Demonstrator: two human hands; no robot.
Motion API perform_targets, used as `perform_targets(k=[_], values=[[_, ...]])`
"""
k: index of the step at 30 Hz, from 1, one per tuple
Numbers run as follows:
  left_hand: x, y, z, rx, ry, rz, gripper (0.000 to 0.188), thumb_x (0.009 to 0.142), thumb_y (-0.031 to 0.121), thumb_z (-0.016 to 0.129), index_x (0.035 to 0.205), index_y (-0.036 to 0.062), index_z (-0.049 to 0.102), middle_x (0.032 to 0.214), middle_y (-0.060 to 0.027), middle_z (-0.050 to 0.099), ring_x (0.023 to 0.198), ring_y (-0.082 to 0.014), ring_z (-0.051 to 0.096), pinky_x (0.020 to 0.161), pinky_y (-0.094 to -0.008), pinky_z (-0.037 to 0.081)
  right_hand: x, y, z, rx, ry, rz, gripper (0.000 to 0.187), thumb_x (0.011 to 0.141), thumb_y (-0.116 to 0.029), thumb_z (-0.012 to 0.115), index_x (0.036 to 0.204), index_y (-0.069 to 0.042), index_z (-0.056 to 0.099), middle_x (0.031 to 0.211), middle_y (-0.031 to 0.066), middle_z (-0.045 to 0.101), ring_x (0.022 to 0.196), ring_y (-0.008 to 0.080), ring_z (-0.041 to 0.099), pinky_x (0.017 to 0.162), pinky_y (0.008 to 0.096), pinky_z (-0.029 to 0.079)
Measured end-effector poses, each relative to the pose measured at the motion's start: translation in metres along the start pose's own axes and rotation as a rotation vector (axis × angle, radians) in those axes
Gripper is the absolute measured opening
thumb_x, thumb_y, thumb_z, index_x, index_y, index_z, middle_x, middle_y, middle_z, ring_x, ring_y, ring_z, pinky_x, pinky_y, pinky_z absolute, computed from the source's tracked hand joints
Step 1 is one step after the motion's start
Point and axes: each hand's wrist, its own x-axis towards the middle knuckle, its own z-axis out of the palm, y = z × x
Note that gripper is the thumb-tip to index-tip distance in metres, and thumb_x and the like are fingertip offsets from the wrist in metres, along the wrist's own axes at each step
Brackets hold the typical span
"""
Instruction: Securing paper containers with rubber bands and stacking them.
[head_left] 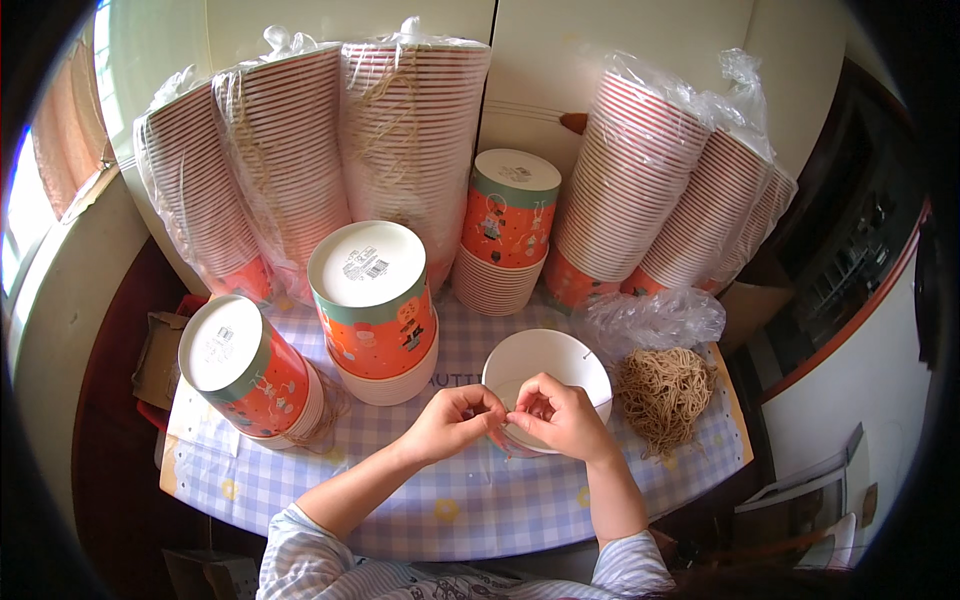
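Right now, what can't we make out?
All head view:
What, if anything, left hand and right hand pinch: too small, finger-covered.
Near rim of open tub: partly behind the hands.
Base of third wrapped stack from left: behind upside-down tub.
Striped right sleeve: cut off by lower edge.

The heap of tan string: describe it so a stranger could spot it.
Find the checked tablecloth, then the open white bucket on it. Right of that, in front of the crumpled clear plastic, lies the heap of tan string: dull, tangled strands, unlike the glossy plastic.
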Motion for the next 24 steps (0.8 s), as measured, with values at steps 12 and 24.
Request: perform_targets(k=[12, 24], values=[[0.0007, -0.0001, -0.0008, -0.017, 0.013, -0.043, 0.009, 0.086, 0.008, 0.055, 0.088, -0.0013, 0.057, 0.085, -0.0037, 0.062, 0.079, -0.0059, 0.055, 0.071, -0.0199, 0.045, 0.0018, 0.0035, 0.0000, 0.025, -0.026, -0.010, 0.009, 0.076, -0.006, 0.066, 0.083, 0.000, 0.064, 0.074, 0.0037, 0.063, 0.065, 0.0085, 0.059, 0.057, 0.0213, 0.048], [0.0023, -0.0031, -0.0028, 0.078, 0.086, -0.009, 0.015, 0.088, 0.012, 0.053, 0.086, -0.0023, 0.057, 0.076, -0.0027, 0.061, 0.072, -0.0065, 0.058, 0.066, -0.0219, 0.047, 0.0017, 0.0061, 0.0011, -0.034, -0.019, -0.107, 0.008, 0.073, -0.007, 0.068, 0.077, -0.003, 0.062, 0.072, 0.0013, 0.058, 0.055, 0.0064, 0.050, 0.048, 0.0219, 0.040]])
